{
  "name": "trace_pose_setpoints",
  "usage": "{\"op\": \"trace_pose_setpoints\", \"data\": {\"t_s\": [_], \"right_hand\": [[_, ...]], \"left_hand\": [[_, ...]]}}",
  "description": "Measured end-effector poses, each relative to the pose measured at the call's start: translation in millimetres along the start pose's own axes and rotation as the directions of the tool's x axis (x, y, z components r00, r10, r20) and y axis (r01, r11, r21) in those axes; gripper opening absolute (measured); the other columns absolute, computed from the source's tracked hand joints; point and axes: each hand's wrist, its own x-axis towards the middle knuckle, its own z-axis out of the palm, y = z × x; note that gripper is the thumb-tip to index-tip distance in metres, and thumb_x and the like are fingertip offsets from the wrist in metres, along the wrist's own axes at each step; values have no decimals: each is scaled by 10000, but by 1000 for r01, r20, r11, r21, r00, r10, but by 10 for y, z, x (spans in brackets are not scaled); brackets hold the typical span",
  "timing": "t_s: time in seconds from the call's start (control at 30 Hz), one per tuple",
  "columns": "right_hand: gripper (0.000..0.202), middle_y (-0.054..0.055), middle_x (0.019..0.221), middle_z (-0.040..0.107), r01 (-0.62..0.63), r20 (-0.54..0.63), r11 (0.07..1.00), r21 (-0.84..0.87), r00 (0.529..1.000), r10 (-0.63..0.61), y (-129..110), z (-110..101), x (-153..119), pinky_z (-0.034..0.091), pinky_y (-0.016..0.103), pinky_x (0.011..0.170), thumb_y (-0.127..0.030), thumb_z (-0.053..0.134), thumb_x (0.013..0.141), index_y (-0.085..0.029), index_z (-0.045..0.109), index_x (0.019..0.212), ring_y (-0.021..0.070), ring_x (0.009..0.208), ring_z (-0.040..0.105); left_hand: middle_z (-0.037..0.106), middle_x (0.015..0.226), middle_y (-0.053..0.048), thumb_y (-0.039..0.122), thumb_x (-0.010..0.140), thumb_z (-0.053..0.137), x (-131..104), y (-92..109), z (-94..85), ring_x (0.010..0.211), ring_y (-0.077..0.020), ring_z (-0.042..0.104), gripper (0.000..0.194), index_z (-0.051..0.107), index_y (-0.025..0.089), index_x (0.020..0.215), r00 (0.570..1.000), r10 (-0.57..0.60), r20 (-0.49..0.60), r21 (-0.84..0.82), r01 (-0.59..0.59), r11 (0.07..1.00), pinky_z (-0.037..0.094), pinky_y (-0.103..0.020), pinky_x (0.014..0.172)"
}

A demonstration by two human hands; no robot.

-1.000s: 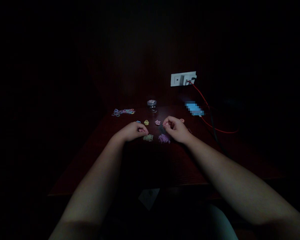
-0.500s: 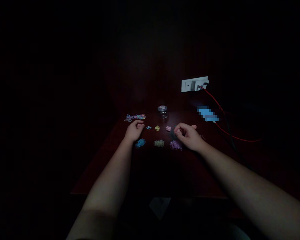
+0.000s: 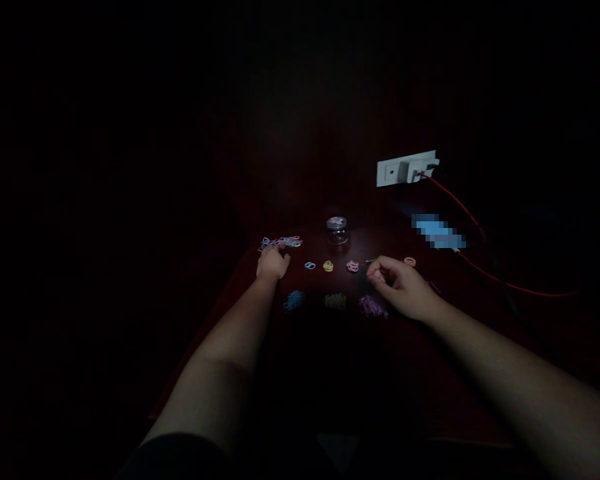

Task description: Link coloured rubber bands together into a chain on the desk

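Observation:
My left hand (image 3: 274, 263) reaches over the near edge of a mixed pile of coloured rubber bands (image 3: 294, 242), thumb apart from the fingers; its fingertips are partly hidden. My right hand (image 3: 400, 287) hovers to the right with finger and thumb curled together, and whether anything is between them I cannot make out. Between the hands lie small groups of blue bands (image 3: 310, 265), yellow bands (image 3: 329, 267) and pink bands (image 3: 353, 266). Closer to me sit heaps of blue bands (image 3: 295, 301), dull yellow-green bands (image 3: 335, 301) and purple bands (image 3: 373, 306).
A clear lidded jar (image 3: 337, 230) stands behind the bands. Orange bands (image 3: 409, 261) lie beyond my right hand. A pixelated blue object (image 3: 437, 231) with a red cable (image 3: 505, 285) rests at right, below a wall socket (image 3: 393, 172). The surroundings are very dark.
My left hand has moved forward onto the mixed pile, its fingers reaching out. My right hand keeps its pinched shape near the pink bands. The whole view has shifted, placing things further right and lower.

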Motion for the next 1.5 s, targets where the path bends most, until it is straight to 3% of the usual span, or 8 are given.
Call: {"op": "trace_pose_setpoints", "data": {"t_s": [0.13,0.3,0.5,0.73,0.83,0.97,1.2,1.5], "right_hand": [[113,-19,665,444,-24,10,1000,-14,1000,24,-48,-11,-3,347,255,545,-276,525,870,-189,516,797,120,597,400],[108,-23,658,429,-66,14,998,7,998,66,-36,-11,-9,336,252,539,-279,527,877,-193,517,812,119,591,383],[103,-20,665,440,-72,16,997,-2,997,72,0,-19,-13,351,252,550,-279,530,879,-190,528,826,119,600,398],[116,-16,639,464,-54,-36,996,-72,998,51,-29,-49,20,371,247,548,-280,546,857,-181,542,797,112,576,418],[127,-19,615,462,-51,-64,995,-87,997,46,-42,-59,33,367,244,533,-284,549,847,-177,546,777,109,556,418],[140,-19,610,463,-47,-61,996,-74,997,42,-29,-59,39,356,243,518,-294,544,841,-172,543,771,106,545,413],[143,-29,585,443,-21,-61,996,-83,998,16,-29,-56,46,350,241,513,-293,537,841,-175,543,761,103,529,403],[131,-15,637,464,-42,-57,999,-13,998,41,59,-52,56,351,242,524,-293,573,826,-172,549,782,108,568,413]], "left_hand": [[587,1252,-91,309,823,568,245,-39,104,1176,-267,498,390,623,238,1203,997,77,-19,21,-76,997,356,-385,1046],[619,1136,-45,240,839,540,537,-141,263,1099,-226,532,311,699,303,1098,979,202,7,-57,-201,978,366,-375,1044],[647,1044,-61,310,840,578,680,-221,361,1031,-231,553,211,746,258,957,983,186,1,-92,-185,978,397,-374,998],[662,999,-73,317,866,552,544,-152,251,999,-242,549,215,737,237,941,956,262,-133,-45,-270,962,402,-369,959],[671,1001,-75,298,871,538,484,-128,198,994,-235,568,211,722,224,941,960,241,-141,-122,-258,958,405,-359,959],[695,995,-68,289,863,546,394,-114,146,949,-222,613,187,700,212,936,975,196,-102,-265,-216,940,441,-345,919],[734,873,-52,299,858,546,151,-124,46,790,-181,659,205,702,168,884,982,190,7,-376,-173,910,507,-293,770],[741,952,-72,315,881,506,-115,-188,-15,883,-173,665,292,688,139,1026,965,214,149,-512,-110,852,501,-292,855]]}}
